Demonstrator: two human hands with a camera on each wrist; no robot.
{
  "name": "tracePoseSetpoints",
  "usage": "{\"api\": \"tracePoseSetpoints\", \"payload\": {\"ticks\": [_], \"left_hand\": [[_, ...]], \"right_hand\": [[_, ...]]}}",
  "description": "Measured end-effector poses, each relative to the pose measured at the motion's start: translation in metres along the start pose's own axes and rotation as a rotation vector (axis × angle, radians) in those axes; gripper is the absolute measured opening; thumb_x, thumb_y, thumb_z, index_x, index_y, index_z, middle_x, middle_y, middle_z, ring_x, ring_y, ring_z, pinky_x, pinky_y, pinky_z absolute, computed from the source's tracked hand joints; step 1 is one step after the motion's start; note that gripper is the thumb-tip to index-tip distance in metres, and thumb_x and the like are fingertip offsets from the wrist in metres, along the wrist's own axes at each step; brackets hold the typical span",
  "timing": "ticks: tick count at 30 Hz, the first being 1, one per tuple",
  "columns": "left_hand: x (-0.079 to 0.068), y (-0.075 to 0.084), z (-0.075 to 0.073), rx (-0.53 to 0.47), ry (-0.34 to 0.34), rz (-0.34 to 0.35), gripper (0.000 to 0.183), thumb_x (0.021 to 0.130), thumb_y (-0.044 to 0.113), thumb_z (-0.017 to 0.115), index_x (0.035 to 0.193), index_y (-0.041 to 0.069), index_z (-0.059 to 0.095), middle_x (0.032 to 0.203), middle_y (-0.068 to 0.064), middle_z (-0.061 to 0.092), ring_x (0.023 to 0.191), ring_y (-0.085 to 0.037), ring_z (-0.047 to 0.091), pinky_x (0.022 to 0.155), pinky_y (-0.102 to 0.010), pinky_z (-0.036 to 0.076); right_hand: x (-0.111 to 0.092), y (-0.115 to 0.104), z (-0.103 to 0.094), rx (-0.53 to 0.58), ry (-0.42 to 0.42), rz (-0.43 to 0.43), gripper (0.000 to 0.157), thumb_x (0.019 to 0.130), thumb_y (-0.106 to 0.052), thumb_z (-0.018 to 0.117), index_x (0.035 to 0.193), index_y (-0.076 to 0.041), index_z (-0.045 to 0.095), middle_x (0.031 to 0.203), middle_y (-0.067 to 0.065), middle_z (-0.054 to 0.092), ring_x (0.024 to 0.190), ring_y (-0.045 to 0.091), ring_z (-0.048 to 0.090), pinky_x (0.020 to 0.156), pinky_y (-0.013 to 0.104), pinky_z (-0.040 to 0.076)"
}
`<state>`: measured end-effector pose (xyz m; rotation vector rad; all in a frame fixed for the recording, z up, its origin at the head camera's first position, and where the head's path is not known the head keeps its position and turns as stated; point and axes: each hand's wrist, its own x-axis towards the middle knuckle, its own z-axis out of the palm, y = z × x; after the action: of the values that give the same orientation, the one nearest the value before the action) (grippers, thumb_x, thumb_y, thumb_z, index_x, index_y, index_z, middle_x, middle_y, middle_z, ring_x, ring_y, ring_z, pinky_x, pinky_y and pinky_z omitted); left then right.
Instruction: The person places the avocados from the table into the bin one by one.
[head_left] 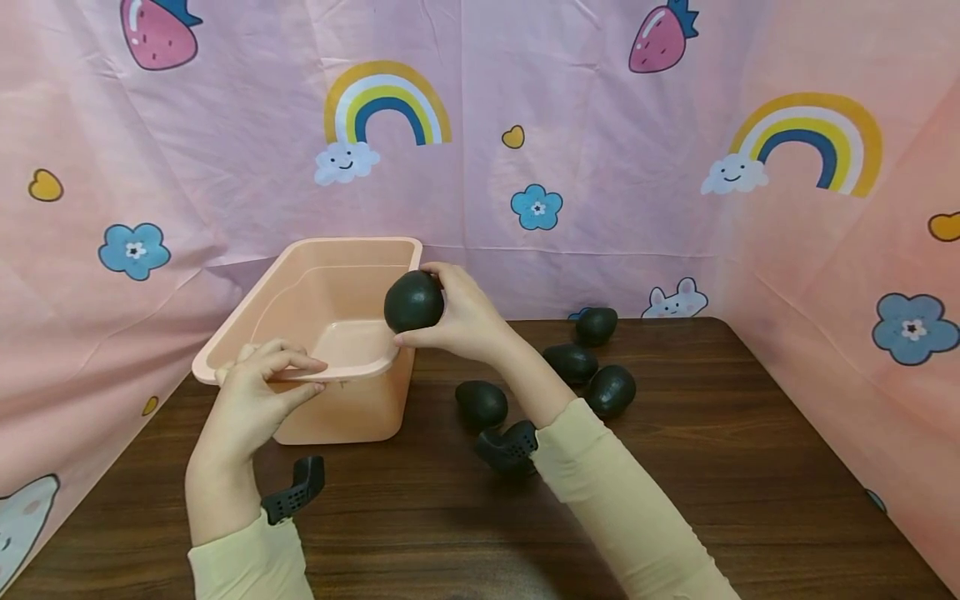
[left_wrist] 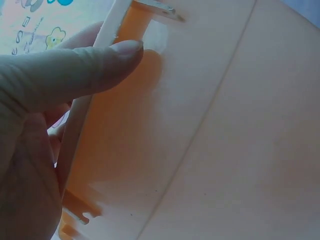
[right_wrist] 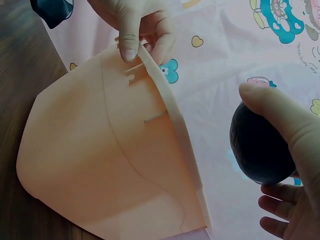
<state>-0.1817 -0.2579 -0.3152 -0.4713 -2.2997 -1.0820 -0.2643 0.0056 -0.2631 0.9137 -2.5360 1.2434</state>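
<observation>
In the head view, a peach-coloured plastic tub point(head_left: 347, 412) stands at the left on the table. My left hand point(head_left: 251, 400) grips its near rim, thumb below on the outer wall and fingers over the top. The left wrist view shows that thumb point(left_wrist: 117, 62) pressed under the rim. My right hand point(head_left: 467, 317) holds a dark green avocado point(head_left: 414, 302) at the tub's right rim, above the rim's height as far as the head view tells. Thumb and fingers curl round the avocado point(right_wrist: 260, 145) in the right wrist view. Part of the tub's inside is hidden by its wall.
Several more avocados lie on the brown wooden table point(head_left: 720, 467), right of the tub: one close by point(head_left: 482, 405), others farther back, such as an avocado point(head_left: 596, 326) near the rear edge. A printed cloth point(head_left: 480, 158) hangs behind and along the sides.
</observation>
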Motion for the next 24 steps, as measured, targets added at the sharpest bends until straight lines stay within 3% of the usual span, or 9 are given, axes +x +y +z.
{"api": "tracePoseSetpoints", "payload": {"ticks": [15, 24], "left_hand": [[0.001, 0.001, -0.001, -0.003, 0.001, 0.002, 0.028, 0.065, -0.009, 0.082, 0.089, 0.004, 0.075, 0.090, 0.001, 0.062, 0.094, -0.004, 0.040, 0.087, -0.052, 0.008], [0.000, 0.000, 0.000, -0.005, -0.001, 0.011, 0.028, 0.065, -0.011, 0.081, 0.089, 0.003, 0.075, 0.090, -0.001, 0.061, 0.093, -0.005, 0.040, 0.086, -0.046, 0.011]], "right_hand": [[0.009, -0.005, 0.016, -0.024, -0.012, 0.025, 0.095, 0.065, -0.044, 0.086, 0.140, -0.008, 0.040, 0.128, 0.005, 0.047, 0.114, 0.017, 0.046, 0.088, 0.033, 0.046], [0.015, -0.005, 0.028, -0.055, -0.001, 0.015, 0.094, 0.063, -0.046, 0.087, 0.138, -0.011, 0.043, 0.130, 0.004, 0.047, 0.116, 0.017, 0.044, 0.090, 0.033, 0.045]]}}
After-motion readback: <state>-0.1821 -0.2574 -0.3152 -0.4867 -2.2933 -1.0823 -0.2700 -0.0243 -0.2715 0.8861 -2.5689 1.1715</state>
